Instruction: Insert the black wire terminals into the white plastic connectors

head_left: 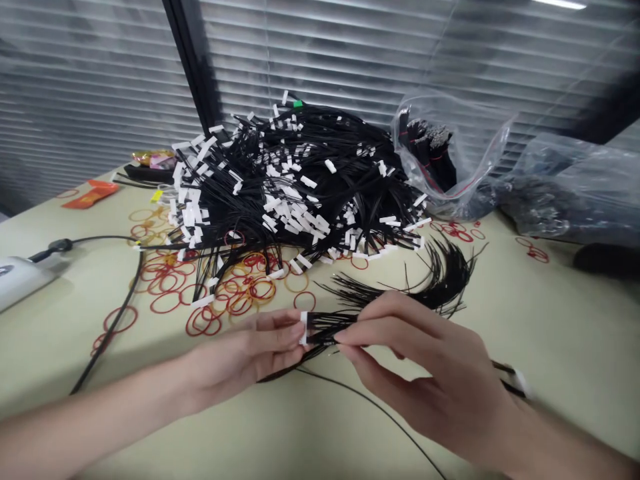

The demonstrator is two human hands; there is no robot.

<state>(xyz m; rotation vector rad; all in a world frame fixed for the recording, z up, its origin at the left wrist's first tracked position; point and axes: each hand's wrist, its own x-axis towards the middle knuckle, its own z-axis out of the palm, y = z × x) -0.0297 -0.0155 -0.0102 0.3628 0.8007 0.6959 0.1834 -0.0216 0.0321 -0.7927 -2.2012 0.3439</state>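
Between the fingers of my left hand [265, 343] is a white connector [303, 327] with a row of black wires running out of it to the right. My right hand [425, 360] pinches these black wires [325, 327] a short way from the connector, thumb and fingertips pressed together. Part of the wires is hidden behind that hand. Just beyond it lies a loose bunch of cut black wires [440, 280]. A thin black wire trails from below my left hand towards the front edge of the view.
A big heap of black cables [320, 173] with white connectors fills the back. Red and yellow rubber bands [220, 287] lie scattered before it. A clear bag [460, 167] holds wire bundles at back right. An orange packet [93, 195] and a white device [23, 280] are at left.
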